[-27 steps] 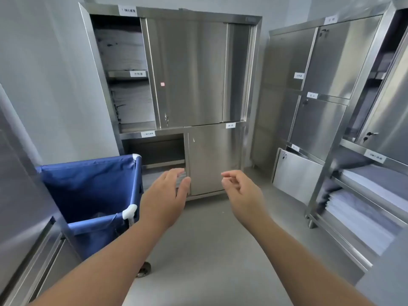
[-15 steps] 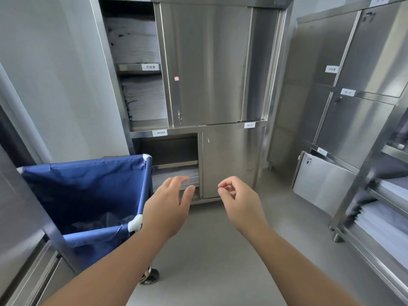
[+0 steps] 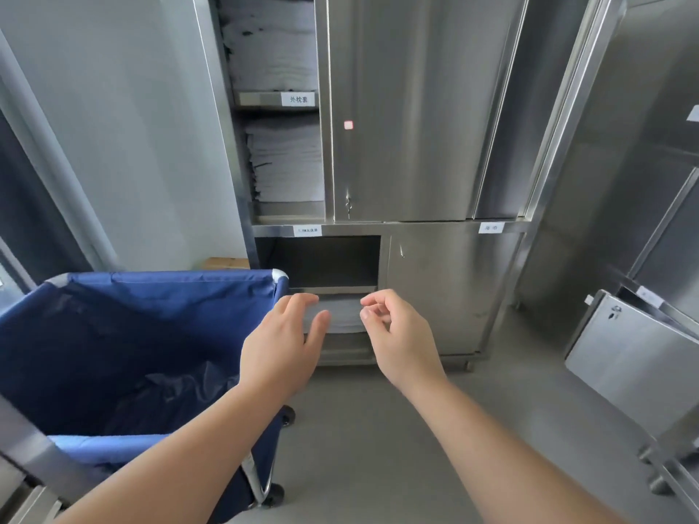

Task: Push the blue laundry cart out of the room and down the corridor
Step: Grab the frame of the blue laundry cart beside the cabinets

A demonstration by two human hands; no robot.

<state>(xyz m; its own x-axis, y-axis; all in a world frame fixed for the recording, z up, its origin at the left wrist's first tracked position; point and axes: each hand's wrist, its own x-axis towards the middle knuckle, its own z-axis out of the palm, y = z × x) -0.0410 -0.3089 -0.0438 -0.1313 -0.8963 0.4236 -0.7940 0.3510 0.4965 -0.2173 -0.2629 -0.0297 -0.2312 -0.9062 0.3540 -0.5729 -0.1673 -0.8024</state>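
Barely begun: both hands [image 3: 340, 342] empty and loosely open (right fingers curled), blue laundry cart [image 3: 125, 334] ungripped, whole push left.

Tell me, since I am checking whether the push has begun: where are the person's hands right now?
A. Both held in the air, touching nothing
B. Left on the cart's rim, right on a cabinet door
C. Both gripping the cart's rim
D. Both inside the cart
A: the left hand and right hand hang open in front of the steel cabinet, beside the blue laundry cart, holding nothing.
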